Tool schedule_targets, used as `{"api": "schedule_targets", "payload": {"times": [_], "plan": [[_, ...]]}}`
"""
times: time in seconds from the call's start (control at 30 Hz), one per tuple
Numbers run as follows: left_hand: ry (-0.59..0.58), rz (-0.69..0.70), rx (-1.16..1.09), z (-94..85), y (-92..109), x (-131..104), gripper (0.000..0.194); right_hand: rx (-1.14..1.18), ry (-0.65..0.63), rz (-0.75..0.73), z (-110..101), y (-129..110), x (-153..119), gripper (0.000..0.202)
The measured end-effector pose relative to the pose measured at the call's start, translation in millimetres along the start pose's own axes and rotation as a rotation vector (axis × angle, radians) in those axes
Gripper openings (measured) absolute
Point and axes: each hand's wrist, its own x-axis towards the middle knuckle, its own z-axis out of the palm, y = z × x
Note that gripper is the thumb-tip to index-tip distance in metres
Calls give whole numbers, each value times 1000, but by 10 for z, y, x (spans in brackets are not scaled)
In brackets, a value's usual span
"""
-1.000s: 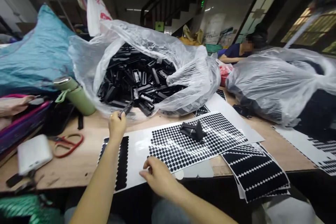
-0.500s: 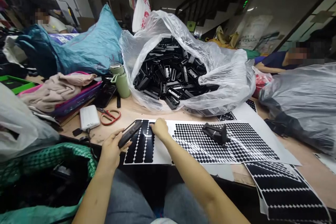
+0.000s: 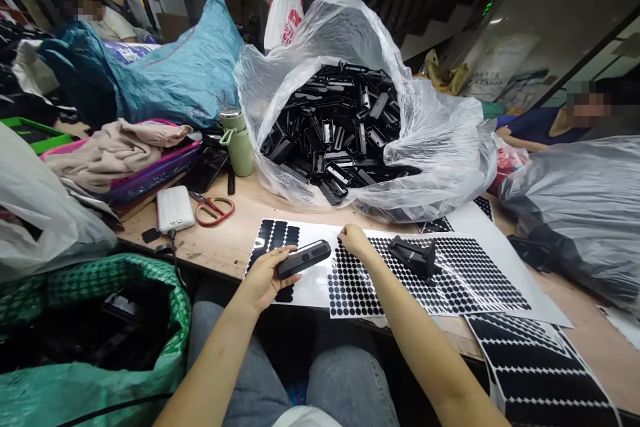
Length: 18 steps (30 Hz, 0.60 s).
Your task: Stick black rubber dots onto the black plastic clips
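My left hand (image 3: pixel 265 280) is wrapped round a long black plastic part (image 3: pixel 305 259), held tilted over the sheet of black strip stickers (image 3: pixel 273 235). At the upper left corner of the sheet of round black dot stickers (image 3: pixel 360 290), my right hand (image 3: pixel 354 240) is closed in a pinch. Whatever sits between its fingertips, if anything, is too small to make out. On the dot sheet, right of that hand, lies another black plastic piece (image 3: pixel 413 257) with an upright end.
Behind the sheets stands a clear plastic bag (image 3: pixel 440 173) full of black parts. Red-handled scissors (image 3: pixel 215 211), a white power bank (image 3: pixel 175 209) and a green bottle (image 3: pixel 240 147) are at left. A green sack (image 3: pixel 170 347) sits lower left. Two people are further back.
My right hand has gone from the strip sheet to the dot sheet's upper left corner. My left hand has moved right with the black part. The view has shifted slightly.
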Motion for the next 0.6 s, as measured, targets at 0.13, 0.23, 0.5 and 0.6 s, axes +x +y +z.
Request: {"api": "schedule_targets", "payload": {"times": [0.13,0.23,0.5,0.6], "plan": [[10,-55,19,19,24,-2,16,159,24,-56,-96,-148,-386,22],[-26,-62,34,65,18,-6,17,338,-5,-178,-66,-303,-726,17],[-30,-65,48,188,-55,-46,16,493,68,-221,113,-404,-968,13],[-21,-73,52,199,-79,-56,16,492,69,-207,123,-383,-966,12]]}}
